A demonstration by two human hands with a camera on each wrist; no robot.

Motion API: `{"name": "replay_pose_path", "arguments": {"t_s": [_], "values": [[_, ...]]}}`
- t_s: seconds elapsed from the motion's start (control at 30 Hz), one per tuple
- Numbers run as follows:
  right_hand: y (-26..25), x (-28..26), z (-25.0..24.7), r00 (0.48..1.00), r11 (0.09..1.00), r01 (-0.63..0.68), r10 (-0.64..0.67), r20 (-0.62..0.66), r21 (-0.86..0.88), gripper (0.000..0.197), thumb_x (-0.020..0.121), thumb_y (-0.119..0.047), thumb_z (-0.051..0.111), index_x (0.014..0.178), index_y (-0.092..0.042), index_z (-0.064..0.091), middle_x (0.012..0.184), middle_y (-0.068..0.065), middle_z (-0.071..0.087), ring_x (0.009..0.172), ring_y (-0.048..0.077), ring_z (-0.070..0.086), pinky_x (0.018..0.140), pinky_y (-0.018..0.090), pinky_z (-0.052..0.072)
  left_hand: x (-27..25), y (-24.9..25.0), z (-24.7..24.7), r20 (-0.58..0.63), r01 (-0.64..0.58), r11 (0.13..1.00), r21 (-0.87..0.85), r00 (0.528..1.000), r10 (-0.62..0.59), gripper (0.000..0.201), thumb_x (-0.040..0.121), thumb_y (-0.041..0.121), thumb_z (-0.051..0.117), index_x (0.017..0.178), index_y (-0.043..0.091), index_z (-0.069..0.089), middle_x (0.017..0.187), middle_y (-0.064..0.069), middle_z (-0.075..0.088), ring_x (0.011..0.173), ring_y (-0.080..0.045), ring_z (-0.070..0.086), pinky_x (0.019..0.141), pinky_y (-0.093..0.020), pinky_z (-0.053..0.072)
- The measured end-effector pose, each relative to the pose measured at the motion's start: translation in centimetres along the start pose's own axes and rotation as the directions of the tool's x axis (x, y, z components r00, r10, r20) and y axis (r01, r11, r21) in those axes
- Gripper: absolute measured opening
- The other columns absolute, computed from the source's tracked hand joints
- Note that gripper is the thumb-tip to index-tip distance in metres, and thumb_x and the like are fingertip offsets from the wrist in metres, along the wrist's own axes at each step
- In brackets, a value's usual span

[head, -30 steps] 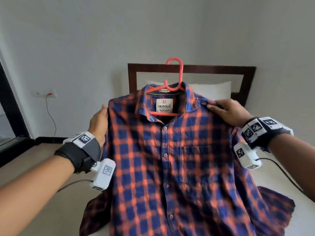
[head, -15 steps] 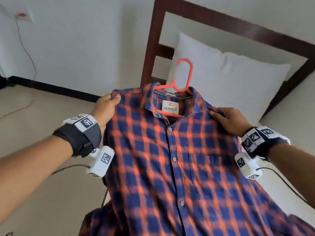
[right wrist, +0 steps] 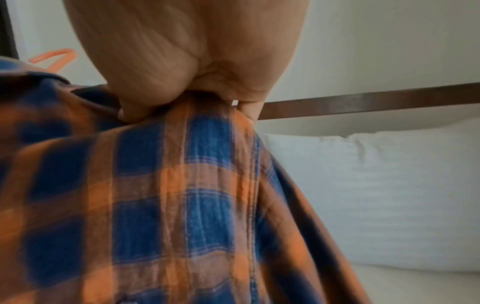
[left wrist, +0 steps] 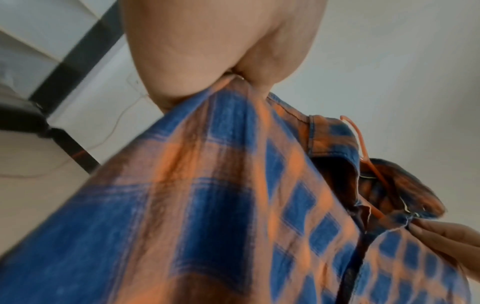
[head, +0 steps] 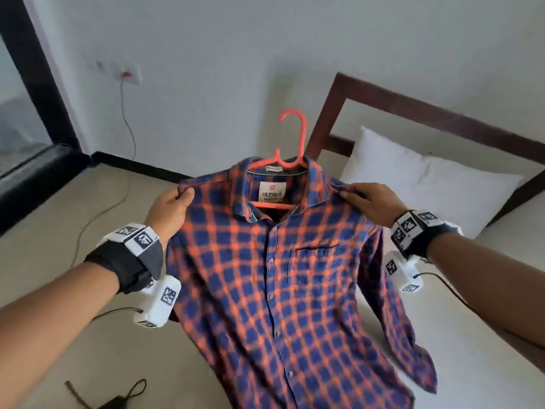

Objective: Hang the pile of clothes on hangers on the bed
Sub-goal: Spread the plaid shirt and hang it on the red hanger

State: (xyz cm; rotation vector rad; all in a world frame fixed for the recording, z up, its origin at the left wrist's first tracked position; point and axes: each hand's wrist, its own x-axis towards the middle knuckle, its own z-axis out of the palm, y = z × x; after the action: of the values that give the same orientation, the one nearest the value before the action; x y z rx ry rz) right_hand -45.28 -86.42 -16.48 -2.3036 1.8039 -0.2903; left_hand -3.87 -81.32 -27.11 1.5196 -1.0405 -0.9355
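The plaid shirt already sits on the orange hanger, buttoned, and is held up in the air beside the bed. The left hand pinches one shoulder and the right hand pinches the other, with the hook rising between both grips. Probably only laying it down is left for this shirt; other clothes are not visible.

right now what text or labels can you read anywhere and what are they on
"SKPOLO": white neck label inside the plaid shirt collar.
Small line under that brand name: too blurred to read.
Strip tag above it: unreadable.
Wrist marker tags: black-and-white patterns, no words.
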Motion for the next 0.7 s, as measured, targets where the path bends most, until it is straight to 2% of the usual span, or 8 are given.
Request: {"name": "replay_pose_path", "arguments": {"t_s": [0.07,0.2,0.33,0.37,0.47,0.57,0.63,0.7], "values": [[-4.1,1.6,-2.5,0.999,0.999,0.042,-0.042,-0.007,0.025,0.031,0.101,-0.044,0.053,0.123,-0.031,0.071,0.106,-0.003,0.072,0.099,0.022,0.063,0.086,0.036,0.048,0.3,3.9,-4.4,-0.023,-0.031,0.998,0.058,0.999,0.033,0.042,0.091,0.049,0.053,0.1,0.01,0.069,0.094,-0.005,0.067,0.09,-0.02,0.059,0.087,-0.037,0.045],[-11.9,6.2,-9.4,0.99,0.988,0.14,-0.138,-0.038,0.065,0.026,0.101,-0.043,0.055,0.115,-0.032,0.073,0.089,-0.014,0.065,0.091,0.018,0.062,0.076,0.028,0.038,1.0,13.4,-12.3,-0.098,-0.105,0.987,0.121,0.988,0.117,0.033,0.095,0.046,0.049,0.09,0.017,0.063,0.089,-0.002,0.063,0.088,-0.018,0.056,0.085,-0.035,0.043],[-19.6,11.5,-17.4,0.97,0.967,0.228,-0.216,-0.109,0.114,0.024,0.099,-0.051,0.054,0.109,-0.039,0.073,0.091,-0.008,0.068,0.089,0.018,0.062,0.074,0.031,0.041,1.8,23.8,-19.0,-0.206,-0.169,0.956,0.241,0.953,0.22,0.036,0.102,0.034,0.049,0.081,0.007,0.059,0.071,-0.001,0.053,0.062,-0.004,0.048,0.062,-0.019,0.037],[-21.5,12.6,-19.4,0.962,0.958,0.257,-0.242,-0.124,0.125,0.023,0.099,-0.051,0.054,0.107,-0.04,0.073,0.09,-0.008,0.068,0.088,0.018,0.062,0.073,0.031,0.042,2.0,26.2,-20.6,-0.237,-0.172,0.945,0.277,0.941,0.241,0.037,0.102,0.032,0.049,0.074,0.008,0.055,0.065,0.0,0.048,0.056,-0.003,0.044,0.056,-0.022,0.035],[-26.4,16.0,-24.5,0.934,0.926,0.343,-0.319,-0.159,0.157,0.027,0.098,-0.052,0.054,0.102,-0.035,0.074,0.09,-0.007,0.07,0.087,0.019,0.063,0.075,0.033,0.045,3.0,32.3,-25.2,-0.287,-0.186,0.927,0.325,0.915,0.284,0.039,0.097,0.045,0.052,0.08,0.01,0.059,0.073,-0.006,0.059,0.07,-0.018,0.053,0.067,-0.032,0.038],[-30.0,19.6,-28.2,0.895,0.885,0.431,-0.395,-0.207,0.176,0.034,0.098,-0.053,0.053,0.099,-0.026,0.074,0.089,-0.004,0.071,0.088,0.02,0.065,0.076,0.033,0.047,4.2,37.1,-28.8,-0.37,-0.223,0.937,0.269,0.874,0.314,0.043,0.086,0.048,0.052,0.087,0.007,0.065,0.082,-0.009,0.06,0.079,-0.02,0.054,0.074,-0.033,0.04],[-32.0,22.1,-29.9,0.865,0.857,0.483,-0.435,-0.249,0.179,0.042,0.094,-0.063,0.052,0.102,-0.028,0.075,0.093,-0.005,0.073,0.091,0.02,0.066,0.079,0.034,0.049,5.2,39.6,-30.6,-0.367,-0.221,0.928,0.3,0.871,0.326,0.042,0.093,0.042,0.054,0.091,0.001,0.066,0.083,-0.014,0.059,0.077,-0.023,0.053,0.068,-0.032,0.041],[-33.7,24.9,-30.6,0.831,0.822,0.539,-0.482,-0.279,0.183,0.06,0.084,-0.075,0.043,0.102,-0.028,0.075,0.096,-0.003,0.074,0.091,0.021,0.066,0.084,0.037,0.052,6.6,41.0,-32.1,-0.368,-0.191,0.902,0.388,0.865,0.341,0.048,0.093,0.048,0.049,0.09,0.003,0.064,0.086,-0.02,0.066,0.079,-0.033,0.059,0.076,-0.038,0.047]]}}
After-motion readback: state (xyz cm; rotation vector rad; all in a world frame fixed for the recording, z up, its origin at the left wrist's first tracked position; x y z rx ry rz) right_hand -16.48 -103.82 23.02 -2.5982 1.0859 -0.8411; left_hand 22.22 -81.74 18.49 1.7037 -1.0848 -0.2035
